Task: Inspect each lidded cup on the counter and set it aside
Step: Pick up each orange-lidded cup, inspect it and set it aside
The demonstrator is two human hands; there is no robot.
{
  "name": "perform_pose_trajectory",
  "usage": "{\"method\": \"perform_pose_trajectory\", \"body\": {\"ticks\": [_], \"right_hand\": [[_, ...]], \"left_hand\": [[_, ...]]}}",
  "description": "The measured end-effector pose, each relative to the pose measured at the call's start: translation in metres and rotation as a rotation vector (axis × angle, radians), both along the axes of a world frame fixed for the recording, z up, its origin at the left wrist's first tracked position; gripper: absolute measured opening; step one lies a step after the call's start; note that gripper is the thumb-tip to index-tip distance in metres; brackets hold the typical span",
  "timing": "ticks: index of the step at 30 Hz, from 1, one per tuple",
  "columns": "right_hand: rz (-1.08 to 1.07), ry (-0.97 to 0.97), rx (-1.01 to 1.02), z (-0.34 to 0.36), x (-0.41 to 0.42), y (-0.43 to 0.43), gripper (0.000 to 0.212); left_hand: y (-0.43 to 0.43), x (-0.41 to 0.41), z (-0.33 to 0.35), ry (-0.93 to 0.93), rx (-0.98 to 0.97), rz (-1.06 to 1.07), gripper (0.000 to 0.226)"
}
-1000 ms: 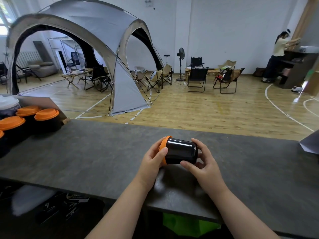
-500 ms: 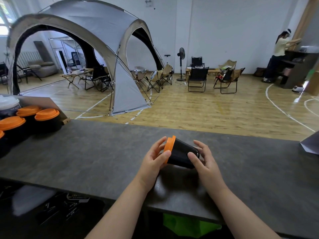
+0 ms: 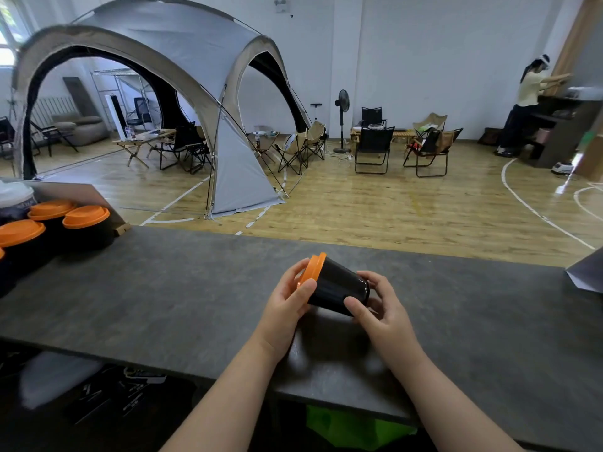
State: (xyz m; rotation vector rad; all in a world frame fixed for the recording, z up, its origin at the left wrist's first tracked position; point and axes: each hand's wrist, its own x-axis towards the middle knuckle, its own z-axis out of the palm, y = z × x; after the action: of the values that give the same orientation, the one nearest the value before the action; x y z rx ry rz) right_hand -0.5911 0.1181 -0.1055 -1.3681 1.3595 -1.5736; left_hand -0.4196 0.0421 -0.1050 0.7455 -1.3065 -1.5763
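Lidded cup (image 3: 339, 290), black with an orange lid (image 3: 312, 268), sits tilted between both my hands over the middle of the counter, lid end higher and toward my left. Around me is a big hall with a wooden floor (image 3: 391, 207) marked in white lines. A grey dome tent (image 3: 163, 44) fills its left half. Folding chairs (image 3: 372, 148) and a standing fan (image 3: 342, 102) sit beyond it, and a person (image 3: 525, 102) stands at a dark cabinet (image 3: 561, 132) far right. The grey counter (image 3: 163, 305) runs the full width in front of me. At its left end stand more black cups with orange lids (image 3: 85, 230) (bunched close together). My left hand (image 3: 287, 305) wraps the lid end, thumb pressed by the rim and fingers curled behind it. My right hand (image 3: 381, 308) grips the base, thumb in front, fingers round the far side.
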Motion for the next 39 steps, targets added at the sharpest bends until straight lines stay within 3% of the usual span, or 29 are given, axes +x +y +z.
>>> {"method": "perform_pose_trajectory", "body": {"ticks": [9,13,17,19,21,23,28,35,39], "right_hand": [[-0.026,0.144,-0.074,-0.0008,-0.0021,0.0019,0.06],[-0.041,0.013,0.018,-0.001,-0.0016,0.0001,0.057],[-0.029,0.042,0.016,0.0,-0.0011,-0.0006,0.041],[-0.015,0.094,-0.005,-0.0009,-0.0014,0.0013,0.048],[-0.029,0.155,-0.02,-0.0037,-0.0033,0.0011,0.056],[-0.028,0.108,-0.02,-0.0035,-0.0033,0.0006,0.059],[-0.023,0.086,-0.005,-0.0005,-0.0013,0.0003,0.042],[0.014,0.122,-0.019,-0.0012,0.0002,0.0013,0.061],[-0.016,0.138,0.007,-0.001,0.0006,0.0006,0.047]], "left_hand": [[0.0,-0.0015,0.0002,0.02,0.014,0.018,0.077],[-0.0013,0.0019,-0.0017,-0.015,0.002,-0.023,0.07],[0.0001,0.0013,0.0019,0.035,0.02,-0.033,0.068],[0.0007,0.0004,0.0041,0.058,0.043,-0.01,0.07],[0.0005,0.0008,0.0042,0.06,0.055,0.005,0.056],[0.0009,0.0014,0.0026,0.08,0.067,0.004,0.05],[0.0041,0.0002,0.0049,0.116,0.07,0.011,0.062],[0.004,0.0014,0.0043,0.085,0.075,-0.005,0.045],[0.0005,0.0027,0.0069,0.128,0.124,-0.018,0.05]]}}
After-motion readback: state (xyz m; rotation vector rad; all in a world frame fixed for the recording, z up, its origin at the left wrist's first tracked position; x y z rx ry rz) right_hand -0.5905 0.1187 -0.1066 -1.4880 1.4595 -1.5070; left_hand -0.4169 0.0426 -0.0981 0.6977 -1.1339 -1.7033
